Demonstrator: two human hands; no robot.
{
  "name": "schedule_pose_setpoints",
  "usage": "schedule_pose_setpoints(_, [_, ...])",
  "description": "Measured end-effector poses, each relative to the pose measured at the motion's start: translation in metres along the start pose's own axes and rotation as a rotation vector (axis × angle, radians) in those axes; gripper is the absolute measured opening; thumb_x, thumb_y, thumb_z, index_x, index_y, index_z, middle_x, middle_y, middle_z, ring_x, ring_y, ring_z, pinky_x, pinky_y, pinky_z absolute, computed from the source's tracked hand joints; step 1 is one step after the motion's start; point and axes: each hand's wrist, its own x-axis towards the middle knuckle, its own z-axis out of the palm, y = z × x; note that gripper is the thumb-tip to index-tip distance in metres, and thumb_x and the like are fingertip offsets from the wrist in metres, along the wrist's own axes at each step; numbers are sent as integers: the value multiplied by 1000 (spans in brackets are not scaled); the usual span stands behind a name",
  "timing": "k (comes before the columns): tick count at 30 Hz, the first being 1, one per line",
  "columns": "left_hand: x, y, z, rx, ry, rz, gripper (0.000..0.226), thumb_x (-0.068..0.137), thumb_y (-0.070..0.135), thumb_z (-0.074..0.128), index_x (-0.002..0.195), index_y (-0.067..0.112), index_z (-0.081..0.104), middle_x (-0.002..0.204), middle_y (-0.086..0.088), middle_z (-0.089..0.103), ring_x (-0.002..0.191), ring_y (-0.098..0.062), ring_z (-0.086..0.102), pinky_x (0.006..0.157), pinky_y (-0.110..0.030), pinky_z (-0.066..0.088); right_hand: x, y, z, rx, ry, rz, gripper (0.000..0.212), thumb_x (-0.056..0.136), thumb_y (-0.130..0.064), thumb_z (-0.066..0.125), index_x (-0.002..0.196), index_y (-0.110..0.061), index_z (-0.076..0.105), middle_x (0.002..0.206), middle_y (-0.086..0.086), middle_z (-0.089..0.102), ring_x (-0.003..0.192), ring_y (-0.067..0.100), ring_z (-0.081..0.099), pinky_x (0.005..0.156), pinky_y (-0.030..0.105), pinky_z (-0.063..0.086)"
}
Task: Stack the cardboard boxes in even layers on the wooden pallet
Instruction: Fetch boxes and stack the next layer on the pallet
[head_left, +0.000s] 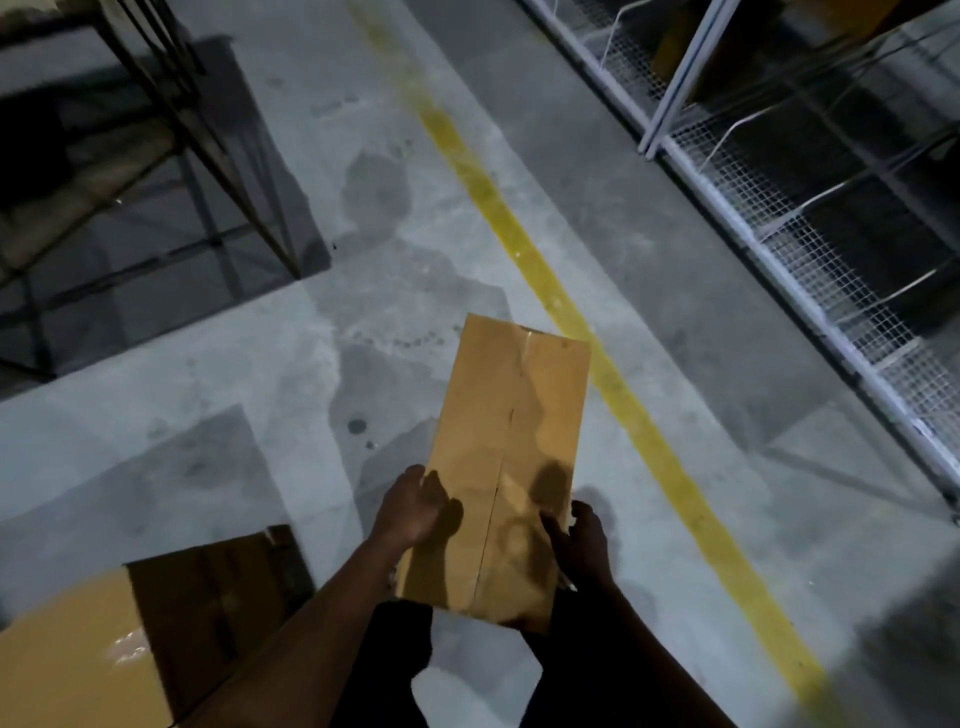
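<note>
Both hands hold a long cardboard box (506, 467) above the concrete floor (208, 389): left hand (410, 512) and right hand (584, 543) grip its near sides, fingertips hidden. Second box (78, 654) lower left, cropped.

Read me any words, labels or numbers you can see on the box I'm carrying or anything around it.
None can be read.
Carried cardboard box: plain top, only a taped seam, no print showing.
Second cardboard box at lower left: glossy tape glare, no legible text.
Yellow floor line: a painted stripe, no lettering.
Wire shelving: no readable tags.

Cardboard box (506, 467) between both hands (493, 525)
</note>
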Motion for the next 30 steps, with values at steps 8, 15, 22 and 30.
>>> schedule_pose_setpoints(8, [70, -27, 33, 8, -113, -86, 85, 86, 49, 76, 151, 12, 35, 150, -9, 51, 131, -31, 53, 112, -44, 45, 53, 21, 41, 67, 29, 28, 54, 90, -53, 71, 123, -13, 55, 107, 7, 64, 101, 30, 62, 88, 44, 51])
schedule_pose_setpoints(15, [76, -32, 48, -113, -36, -87, 88, 68, 56, 73, 144, 23, 43, 139, -1, 56, 128, -27, 55, 107, -50, 50, 70, 22, 32, 258, 74, 34, 82, 63, -84, 65, 113, -19, 63, 101, 12, 64, 87, 29, 66, 71, 36, 53])
schedule_pose_setpoints(22, [25, -1, 32, -292, 160, -74, 46, 83, 26, 78, 123, 27, 57, 111, 10, 66, 106, -18, 64, 82, -30, 47, 54, -14, -19, 305, 111, -114, 38, 89, -47, 73, 123, -31, 64, 117, 1, 58, 92, 19, 67, 78, 42, 60])
schedule_pose_setpoints(30, [-39, 33, -3, -423, 348, 12, 48, 85, 28, 76, 124, 36, 50, 118, 12, 58, 106, -15, 62, 89, -36, 53, 26, -73, -76, 322, 76, -265, 52, 93, -39, 74, 140, -22, 59, 130, -1, 54, 117, 18, 57, 104, 38, 47])
